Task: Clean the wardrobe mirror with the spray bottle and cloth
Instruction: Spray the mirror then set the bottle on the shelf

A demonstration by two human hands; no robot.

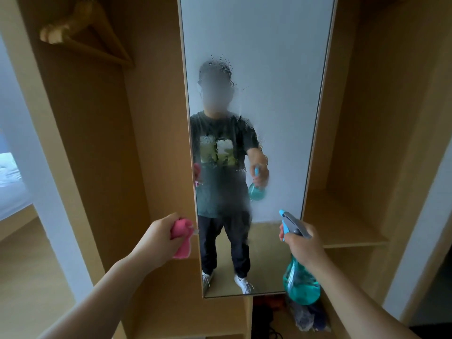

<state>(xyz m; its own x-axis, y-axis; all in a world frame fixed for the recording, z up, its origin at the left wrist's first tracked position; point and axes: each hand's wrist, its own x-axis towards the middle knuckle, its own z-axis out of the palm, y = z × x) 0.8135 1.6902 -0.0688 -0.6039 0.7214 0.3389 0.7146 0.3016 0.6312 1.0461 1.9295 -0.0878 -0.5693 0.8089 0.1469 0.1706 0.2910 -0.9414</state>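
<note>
A tall narrow mirror [281, 94] hangs in the middle of a wooden wardrobe. Spray droplets and wet streaks cover its centre and left half. My right hand [304, 248] grips the neck of a teal spray bottle [300, 285], with its blue and grey nozzle pointed up at the mirror's lower right. My left hand [159, 241] holds a bunched pink cloth [182, 241] just left of the mirror's left edge, apart from the glass. A person's reflection with the bottle and cloth shows in the mirror.
Wooden hangers [83, 33] hang in the open left compartment. A shelf [347, 231] crosses the right compartment. Dark cables and a bundle [305, 316] lie below the mirror. A bed [12, 182] shows at far left.
</note>
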